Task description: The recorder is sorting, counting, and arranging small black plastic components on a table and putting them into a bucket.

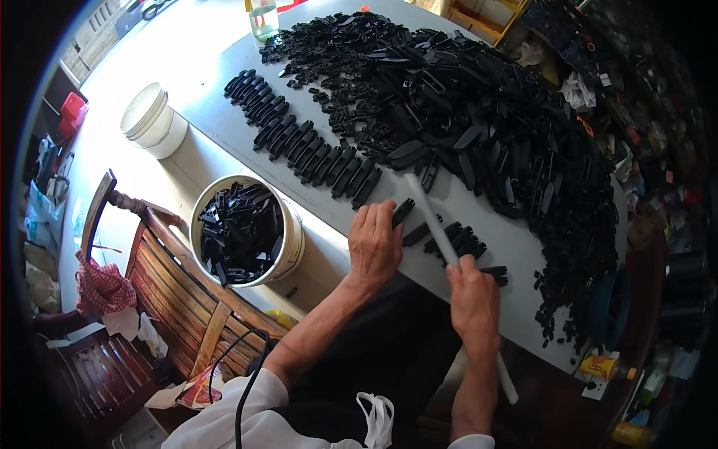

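My left hand point(374, 243) is closed at the table's near edge, its fingertips on a black plastic part point(404, 212) that sticks out to the right. A long pale grey rod point(431, 217) is gripped in my right hand point(474, 299); its far end reaches past the held part and its near end shows beyond my wrist. Beside and partly behind the rod lie several black parts point(465, 242) in a short group, and another black part point(495, 275) lies by my right fingers. A long row of similar black parts point(321, 159) runs to the far left.
A large heap of loose black pieces point(479, 127) covers the right of the grey table point(523, 314). Left of me stand a white bucket point(293, 251) full of black pieces, a second pale bucket point(161, 120) and a wooden chair point(168, 284). A jar point(263, 21) stands at the far edge.
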The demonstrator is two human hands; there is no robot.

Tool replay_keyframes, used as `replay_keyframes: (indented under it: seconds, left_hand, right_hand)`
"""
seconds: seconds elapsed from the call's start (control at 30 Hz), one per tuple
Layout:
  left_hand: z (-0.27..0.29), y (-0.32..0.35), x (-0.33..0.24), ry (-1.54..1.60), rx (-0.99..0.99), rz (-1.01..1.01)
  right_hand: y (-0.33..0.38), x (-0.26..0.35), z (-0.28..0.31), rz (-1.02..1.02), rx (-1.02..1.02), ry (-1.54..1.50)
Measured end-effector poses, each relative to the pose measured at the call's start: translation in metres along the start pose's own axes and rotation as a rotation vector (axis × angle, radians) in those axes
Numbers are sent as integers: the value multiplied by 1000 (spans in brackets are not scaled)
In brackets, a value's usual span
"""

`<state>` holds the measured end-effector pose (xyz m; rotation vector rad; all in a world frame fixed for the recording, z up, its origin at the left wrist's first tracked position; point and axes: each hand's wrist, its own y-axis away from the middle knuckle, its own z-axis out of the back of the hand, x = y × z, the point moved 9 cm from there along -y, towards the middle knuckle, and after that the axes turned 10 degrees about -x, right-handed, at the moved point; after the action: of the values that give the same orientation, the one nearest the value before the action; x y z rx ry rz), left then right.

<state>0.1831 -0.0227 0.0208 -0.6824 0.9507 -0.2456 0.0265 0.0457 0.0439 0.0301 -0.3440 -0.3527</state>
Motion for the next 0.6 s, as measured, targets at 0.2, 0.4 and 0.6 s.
replay_keyframes:
  seconds: [0.2, 0.4, 0.6]
  left_hand:
    - [-6, -3, -8, -7, 90, -13]
    - [25, -30, 13, -348, -82, 27]
    - [16, -16, 12, -248, -50, -1]
  right_hand:
    - [8, -14, 28, 11, -146, -240]
    - [14, -25, 21, 6, -148, -225]
    - [14, -13, -1, 13, -20, -201]
